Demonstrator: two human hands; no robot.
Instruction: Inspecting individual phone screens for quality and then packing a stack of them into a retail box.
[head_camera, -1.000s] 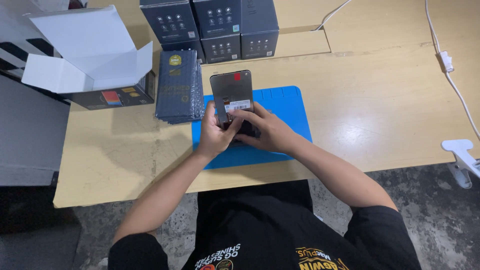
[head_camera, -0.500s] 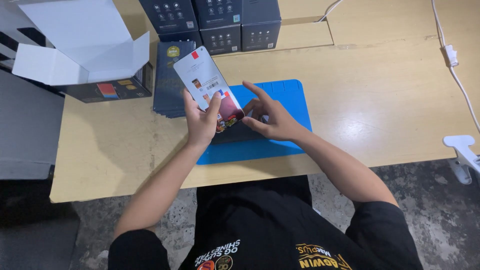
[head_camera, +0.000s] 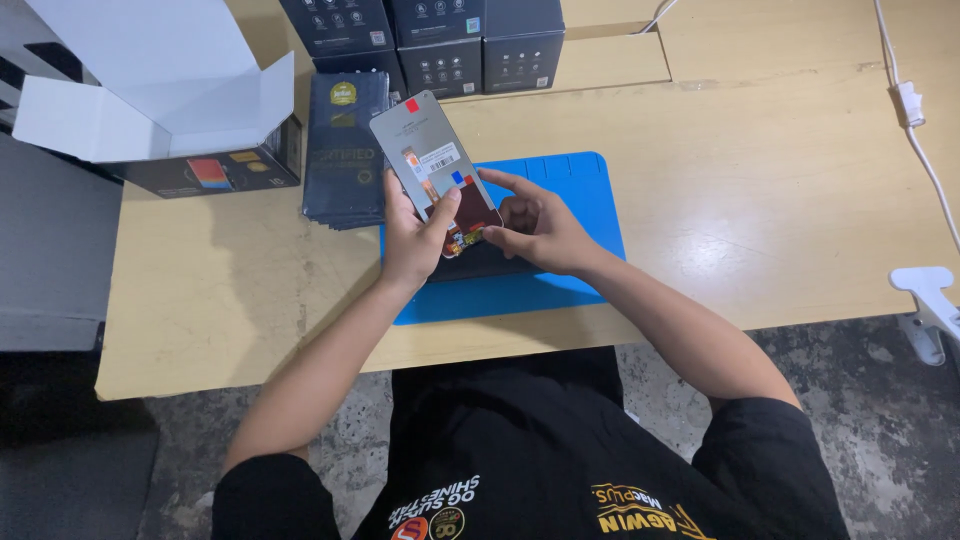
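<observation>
My left hand (head_camera: 415, 240) grips a flat grey phone screen panel (head_camera: 425, 150), tilted up with its back toward me; it bears a white label and small red and blue stickers. My right hand (head_camera: 535, 225) touches the panel's lower right edge with index finger and thumb, and appears to rest on a dark flat object lying on the blue work mat (head_camera: 575, 185). Whether the right hand grips the panel or only touches it is unclear.
A wooden table (head_camera: 760, 190) carries a stack of dark flat packets (head_camera: 340, 160) left of the mat, an open white-lidded box (head_camera: 160, 100) at far left, dark boxes (head_camera: 450, 45) at the back, a white cable (head_camera: 915, 110) and a white clamp (head_camera: 930, 290) at right.
The panel was turned over from its dark side to its grey back and lifted up and left over the packets. My right hand shifted to its lower edge.
</observation>
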